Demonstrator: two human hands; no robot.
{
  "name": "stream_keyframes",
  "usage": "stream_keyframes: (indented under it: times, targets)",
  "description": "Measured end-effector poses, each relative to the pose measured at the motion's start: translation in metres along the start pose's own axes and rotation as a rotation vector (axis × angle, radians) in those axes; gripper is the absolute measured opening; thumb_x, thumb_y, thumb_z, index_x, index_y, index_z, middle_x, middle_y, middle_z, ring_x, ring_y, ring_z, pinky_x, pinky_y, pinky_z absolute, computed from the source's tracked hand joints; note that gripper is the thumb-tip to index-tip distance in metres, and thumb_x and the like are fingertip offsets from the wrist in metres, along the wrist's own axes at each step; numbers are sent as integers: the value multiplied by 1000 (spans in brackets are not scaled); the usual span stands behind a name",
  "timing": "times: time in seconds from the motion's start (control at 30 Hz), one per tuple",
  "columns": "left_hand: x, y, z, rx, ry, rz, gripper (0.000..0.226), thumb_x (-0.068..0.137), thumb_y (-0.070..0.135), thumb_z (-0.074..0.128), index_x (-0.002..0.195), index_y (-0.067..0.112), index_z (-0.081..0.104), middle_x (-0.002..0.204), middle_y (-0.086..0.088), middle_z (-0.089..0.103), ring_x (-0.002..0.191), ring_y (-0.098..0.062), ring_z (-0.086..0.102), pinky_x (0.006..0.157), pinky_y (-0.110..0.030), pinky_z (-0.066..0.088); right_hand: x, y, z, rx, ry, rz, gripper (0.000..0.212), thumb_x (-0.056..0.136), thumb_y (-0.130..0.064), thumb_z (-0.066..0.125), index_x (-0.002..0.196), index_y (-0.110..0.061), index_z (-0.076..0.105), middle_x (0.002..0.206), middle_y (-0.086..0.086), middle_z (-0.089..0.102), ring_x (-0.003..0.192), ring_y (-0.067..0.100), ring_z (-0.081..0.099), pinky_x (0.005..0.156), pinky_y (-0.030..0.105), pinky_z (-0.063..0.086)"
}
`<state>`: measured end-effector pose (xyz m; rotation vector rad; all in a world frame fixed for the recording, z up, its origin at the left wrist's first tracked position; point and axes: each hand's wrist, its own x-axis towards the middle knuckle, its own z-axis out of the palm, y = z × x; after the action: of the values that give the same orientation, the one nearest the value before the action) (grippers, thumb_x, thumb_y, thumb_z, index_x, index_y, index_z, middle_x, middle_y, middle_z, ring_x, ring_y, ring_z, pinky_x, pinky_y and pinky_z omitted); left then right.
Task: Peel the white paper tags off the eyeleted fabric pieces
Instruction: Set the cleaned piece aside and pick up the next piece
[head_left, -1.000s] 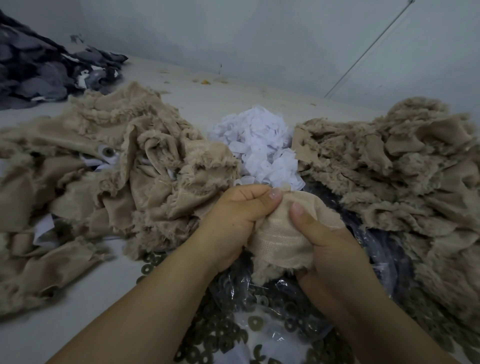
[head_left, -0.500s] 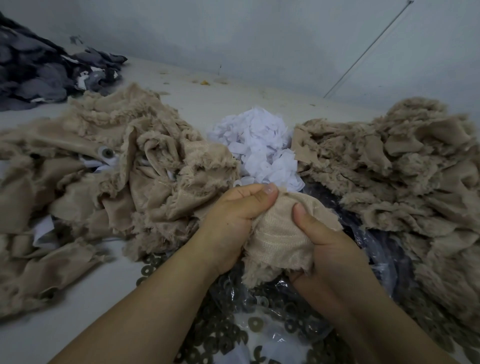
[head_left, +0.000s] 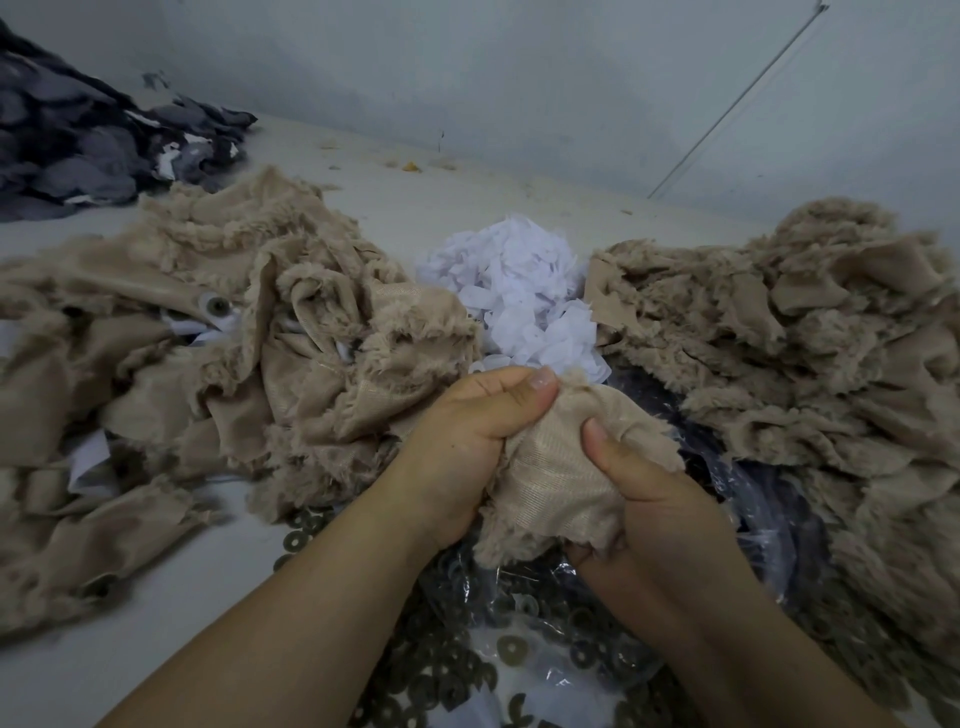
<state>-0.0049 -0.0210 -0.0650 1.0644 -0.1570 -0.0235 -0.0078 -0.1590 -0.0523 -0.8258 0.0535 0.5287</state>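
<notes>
Left hand (head_left: 467, 436) and right hand (head_left: 660, 499) both clamped on one tan fabric piece (head_left: 561, 467), held over bag of eyelets (head_left: 509, 649). No tag visible on it. Peeled paper heap (head_left: 524, 296) behind. Judged step: locating tag; next needs piece turned, edge pinched.

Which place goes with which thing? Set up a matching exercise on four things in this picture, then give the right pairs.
Things:
1. white paper tags
2. dark grey fabric heap
3. metal rings in a clear bag
4. beige fabric piece

Places:
A. far left corner of the table
B. gripped between left hand and right hand
C. piled between the two beige heaps
D. nearest the camera, under the forearms

Pairs: 1-C, 2-A, 3-D, 4-B
</notes>
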Motion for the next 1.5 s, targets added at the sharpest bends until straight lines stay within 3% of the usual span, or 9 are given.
stream_keyframes:
  times: [0.33,0.43,0.53,0.6,0.77,1.0,1.2,1.37,1.5]
  targets:
    - [2,-3,0,83,60,60,23,86,25,58,76,10,72,73,-9,66,68,-19,61,64,-26,52,3,-3,-3,-11,-21,-38,48,82,-15,62,129,-5,63,119,17,72,105,31,72,69,35,62]
    - [3,-5,3,239,97,171,44,87,33,61,89,-12,62,80,-24,58,78,-28,54,72,-39,46,3,-1,-5,-56,-43,-51,42,86,-15,60,127,-3,63,117,19,72,103,32,73,71,36,61]
    - [3,-4,5,418,89,268,37,88,27,60,74,-6,55,65,-11,46,64,-16,44,59,-25,38,4,0,-9,-105,-42,-59,43,80,-17,63,122,-5,68,114,19,73,101,32,74,69,37,61]
    - [4,-3,4,519,86,308,29,90,21,56,64,10,50,60,8,42,59,-4,38,55,-18,33,5,-2,-9,-166,-31,-88,48,77,-23,66,120,-4,69,116,20,72,104,32,72,73,38,62]
    - [5,-5,5,603,72,335,37,96,17,48,60,19,41,59,12,38,58,-2,35,55,-16,33,6,-1,-7,-200,-18,-195,43,84,-26,65,118,-1,69,116,19,73,109,31,71,93,41,58]
    - [4,-12,9,508,167,291,43,93,28,50,71,-9,43,64,-8,41,61,-19,35,55,-33,34,7,0,-8,-185,93,-76,38,94,-28,57,119,-3,68,111,19,74,102,33,73,96,52,53]
    - [2,-14,13,606,213,320,41,100,23,49,71,-6,45,60,-5,42,57,-16,38,53,-35,36,5,0,-7,-100,94,42,47,90,-33,58,128,-5,63,118,22,71,108,39,70,97,55,52]
    - [1,-9,16,721,186,397,37,95,24,48,60,14,40,55,11,36,54,-4,34,52,-26,34,4,-1,-10,-67,9,98,56,86,-35,56,133,-4,60,126,24,67,117,40,65,106,56,45]
    - [1,-9,13,739,169,439,37,96,20,48,62,6,41,60,2,39,58,-7,37,56,-28,36,5,-3,-12,-128,-43,15,49,82,-30,60,123,-4,67,120,22,70,108,35,71,93,50,56]
